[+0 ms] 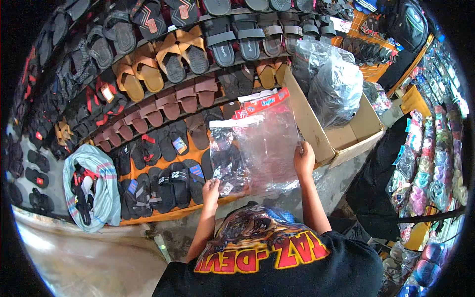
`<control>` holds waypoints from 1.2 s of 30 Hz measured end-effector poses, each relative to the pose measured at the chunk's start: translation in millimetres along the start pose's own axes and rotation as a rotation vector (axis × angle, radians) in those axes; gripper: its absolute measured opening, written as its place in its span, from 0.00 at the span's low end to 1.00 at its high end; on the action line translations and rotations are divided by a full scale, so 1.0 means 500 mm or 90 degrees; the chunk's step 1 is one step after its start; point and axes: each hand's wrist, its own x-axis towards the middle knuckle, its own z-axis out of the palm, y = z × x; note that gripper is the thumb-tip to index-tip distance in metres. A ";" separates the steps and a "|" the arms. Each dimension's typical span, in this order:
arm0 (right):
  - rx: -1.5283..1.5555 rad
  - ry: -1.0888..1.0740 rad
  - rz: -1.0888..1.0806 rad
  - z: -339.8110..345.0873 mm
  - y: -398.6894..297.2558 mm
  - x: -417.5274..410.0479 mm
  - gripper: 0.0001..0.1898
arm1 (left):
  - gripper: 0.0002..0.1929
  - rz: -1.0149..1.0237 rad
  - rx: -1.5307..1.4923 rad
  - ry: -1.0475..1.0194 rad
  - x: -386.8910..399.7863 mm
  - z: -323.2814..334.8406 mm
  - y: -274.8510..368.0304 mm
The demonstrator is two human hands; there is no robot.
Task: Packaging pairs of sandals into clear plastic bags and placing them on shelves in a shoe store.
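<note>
Between my two hands hang clear plastic bags [272, 148] with white top strips and red printed headers. My left hand [210, 192] grips the lower left edge, beside a clear bag with dark footwear [224, 159] showing in or through it; which of these I cannot tell. My right hand [304, 159] is closed on the right edge of the bags, near the cardboard box [345, 154]. In that box stand large plastic bags [336, 89] with dark contents.
Shelves of sandals [185, 100] rise ahead and to the left. A woven sack [107, 185] with footwear stands at the left, by an orange-covered display [163, 217]. Bagged colourful clogs [419, 178] hang at the right, near black cloth [374, 182].
</note>
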 end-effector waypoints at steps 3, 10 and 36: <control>0.026 0.044 -0.053 -0.060 -0.044 0.033 0.10 | 0.08 0.024 0.036 0.003 0.010 0.008 -0.011; 0.081 0.100 -0.081 -0.189 -0.139 0.062 0.11 | 0.08 0.085 0.185 -0.043 0.027 0.076 -0.011; 0.642 -0.367 0.219 0.080 -0.256 -0.097 0.11 | 0.27 -0.051 -0.037 -0.142 -0.083 -0.044 0.119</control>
